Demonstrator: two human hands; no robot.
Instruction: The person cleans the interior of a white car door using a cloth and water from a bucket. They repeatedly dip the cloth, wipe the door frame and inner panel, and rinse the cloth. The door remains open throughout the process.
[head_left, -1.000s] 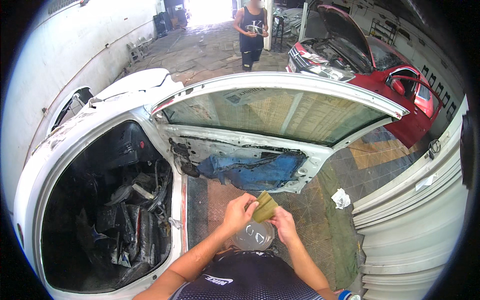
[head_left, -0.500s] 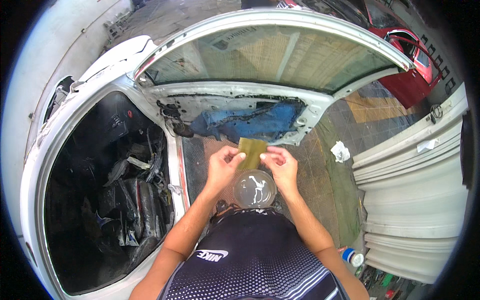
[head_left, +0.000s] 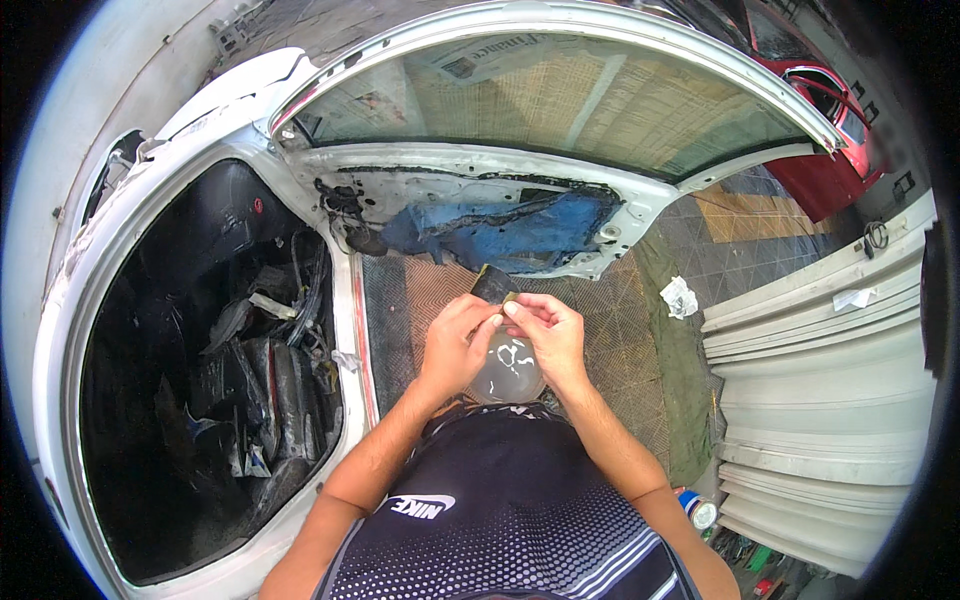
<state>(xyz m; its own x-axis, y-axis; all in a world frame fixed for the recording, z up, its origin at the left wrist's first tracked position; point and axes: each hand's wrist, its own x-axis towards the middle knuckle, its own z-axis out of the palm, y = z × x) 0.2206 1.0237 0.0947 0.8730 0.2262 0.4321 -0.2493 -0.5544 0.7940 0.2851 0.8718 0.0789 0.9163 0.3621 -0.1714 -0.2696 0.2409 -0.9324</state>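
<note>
Right in front of my chest, my left hand (head_left: 455,345) and right hand (head_left: 548,335) meet, thumb and fingertips of both pinched together on a small dark sheet (head_left: 493,285) that sticks up between them, above a clear plastic bag (head_left: 508,368) by my waist. Just beyond, a woven mat (head_left: 600,300) covers the floor with a crumpled white rag (head_left: 680,297) on it to the right. Farther off stands the open white car door (head_left: 480,195) with torn blue lining, the stripped car body (head_left: 200,340) to the left and stacked white panels (head_left: 820,360) to the right.

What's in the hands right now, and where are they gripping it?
Both hands, left hand and right hand, pinch a small dark sheet, likely sandpaper, by its near lower edge with the fingertips.
</note>
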